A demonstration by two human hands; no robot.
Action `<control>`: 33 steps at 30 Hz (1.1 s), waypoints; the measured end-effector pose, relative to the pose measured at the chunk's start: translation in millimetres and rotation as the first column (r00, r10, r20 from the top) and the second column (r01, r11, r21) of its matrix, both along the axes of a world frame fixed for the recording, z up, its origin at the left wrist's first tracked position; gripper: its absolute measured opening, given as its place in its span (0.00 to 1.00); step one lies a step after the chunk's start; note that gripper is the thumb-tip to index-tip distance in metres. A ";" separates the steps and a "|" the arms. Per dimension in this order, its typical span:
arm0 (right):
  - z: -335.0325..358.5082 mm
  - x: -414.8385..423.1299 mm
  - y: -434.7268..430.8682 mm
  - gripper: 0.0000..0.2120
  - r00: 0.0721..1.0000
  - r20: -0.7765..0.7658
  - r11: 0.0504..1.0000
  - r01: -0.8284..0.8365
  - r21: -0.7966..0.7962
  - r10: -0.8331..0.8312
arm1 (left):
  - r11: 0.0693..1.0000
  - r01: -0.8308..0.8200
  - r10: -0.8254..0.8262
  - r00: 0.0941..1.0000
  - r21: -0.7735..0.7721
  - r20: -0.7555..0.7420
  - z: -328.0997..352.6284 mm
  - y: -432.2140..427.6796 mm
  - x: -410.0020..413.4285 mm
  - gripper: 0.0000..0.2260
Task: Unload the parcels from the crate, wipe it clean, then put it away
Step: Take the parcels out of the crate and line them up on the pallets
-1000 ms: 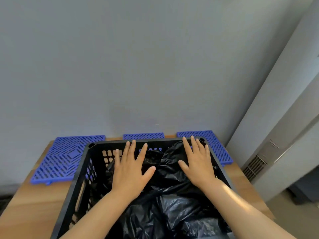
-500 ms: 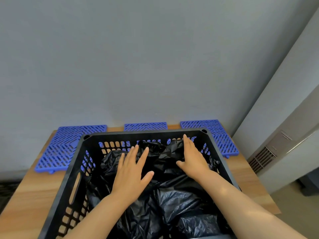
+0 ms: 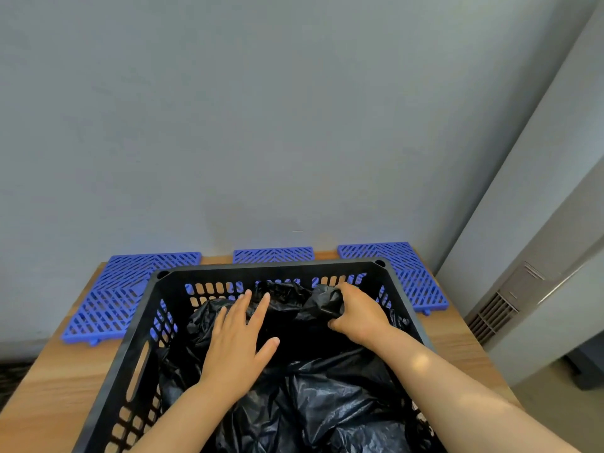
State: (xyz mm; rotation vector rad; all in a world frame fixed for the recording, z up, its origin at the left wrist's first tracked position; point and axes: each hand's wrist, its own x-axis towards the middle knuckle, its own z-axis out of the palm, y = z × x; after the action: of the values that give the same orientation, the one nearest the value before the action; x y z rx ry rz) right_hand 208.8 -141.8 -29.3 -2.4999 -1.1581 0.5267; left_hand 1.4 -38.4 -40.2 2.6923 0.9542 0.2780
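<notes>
Both hands are in the black slotted plastic crate (image 3: 268, 269), parcels not out yet.
Crate sits on the light wooden bench (image 3: 58, 387), full of black crinkled plastic-film parcels (image 3: 327, 407). Left hand (image 3: 235, 348): fingers (image 3: 242, 305) straight and spread, flat on the film, gripping nothing. Right hand (image 3: 359, 317): fingers curled round a bunched fold of film near the crate's far right corner. Three blue lattice plastic mats (image 3: 108, 302) lie on the bench beyond the crate, by the wall.

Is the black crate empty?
No, the crate holds crumpled black parcels, and the right hand grips one of them while the left hand is spread open over them.
</notes>
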 end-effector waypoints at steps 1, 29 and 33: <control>3.9 0.0 1.5 0.33 1.000 -0.002 0.999 -0.004 0.037 0.004 | 1.000 -0.005 0.005 1.000 -0.001 0.001 3.4 -1.1 -0.1 0.32; 74.3 -23.3 48.0 0.19 0.760 0.637 0.569 -0.469 0.676 -0.131 | 0.643 0.041 0.563 0.652 -0.764 0.509 83.8 19.5 33.5 0.19; 52.6 -28.7 48.4 0.21 0.668 0.736 0.595 -0.547 0.588 -0.113 | 0.455 0.131 0.662 0.611 -0.881 0.433 83.0 16.7 39.9 0.14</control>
State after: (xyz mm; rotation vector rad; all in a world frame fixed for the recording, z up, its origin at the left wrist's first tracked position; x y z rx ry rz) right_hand 180.1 -93.4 23.3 -1.7063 -1.5436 -0.8912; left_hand 41.3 -21.7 42.7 1.2030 0.9093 0.6969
